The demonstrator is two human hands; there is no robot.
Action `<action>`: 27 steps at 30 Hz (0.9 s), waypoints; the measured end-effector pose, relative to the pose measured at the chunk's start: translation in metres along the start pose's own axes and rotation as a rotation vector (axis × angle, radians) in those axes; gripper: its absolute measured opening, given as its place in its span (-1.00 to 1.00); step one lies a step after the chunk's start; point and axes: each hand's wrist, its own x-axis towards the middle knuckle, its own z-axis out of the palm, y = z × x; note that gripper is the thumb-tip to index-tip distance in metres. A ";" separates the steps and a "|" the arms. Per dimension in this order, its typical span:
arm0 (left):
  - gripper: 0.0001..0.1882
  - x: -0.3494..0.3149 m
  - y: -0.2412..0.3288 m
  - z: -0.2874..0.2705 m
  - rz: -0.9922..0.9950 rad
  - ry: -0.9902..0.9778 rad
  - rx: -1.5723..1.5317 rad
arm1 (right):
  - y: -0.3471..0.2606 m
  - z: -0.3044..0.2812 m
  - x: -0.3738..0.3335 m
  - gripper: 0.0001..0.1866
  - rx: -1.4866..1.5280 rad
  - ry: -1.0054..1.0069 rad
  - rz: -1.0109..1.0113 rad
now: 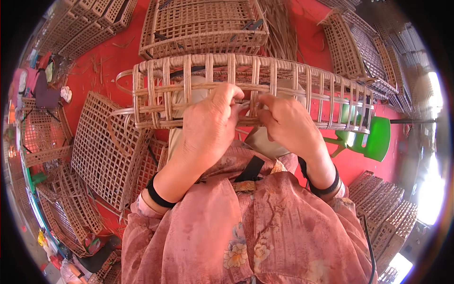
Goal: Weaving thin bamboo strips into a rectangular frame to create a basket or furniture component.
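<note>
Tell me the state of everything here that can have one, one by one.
Woven basket: held crosswise, openwork
Left hand: fingers closed on its strips
Right hand: fingers bent against its lattice, grip partly hidden
Strip ends: looping loose from its left end
Black wristband: worn on the left wrist
Upper-left baskets: stacked
Loose strips: lying beyond it
Green chair: partly hidden behind it
Red floor: littered

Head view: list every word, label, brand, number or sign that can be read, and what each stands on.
None can be read.
Woven basket in front and green seat: no lettering shows.
Pink shirt: flower pattern, no words made out.
Heaped things at the left edge: too small and blurred to tell.
</note>
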 end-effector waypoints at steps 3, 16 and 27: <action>-0.76 0.003 -0.005 0.003 0.007 -0.021 -0.095 | 0.001 -0.003 0.005 -0.80 -0.013 -0.125 0.010; -0.73 0.019 0.025 0.031 0.047 -0.153 -0.384 | 0.025 -0.049 -0.052 -0.91 0.419 0.245 0.162; -0.77 0.017 0.039 0.046 -0.139 -0.140 -0.204 | 0.045 -0.035 -0.030 -0.74 0.019 0.051 0.145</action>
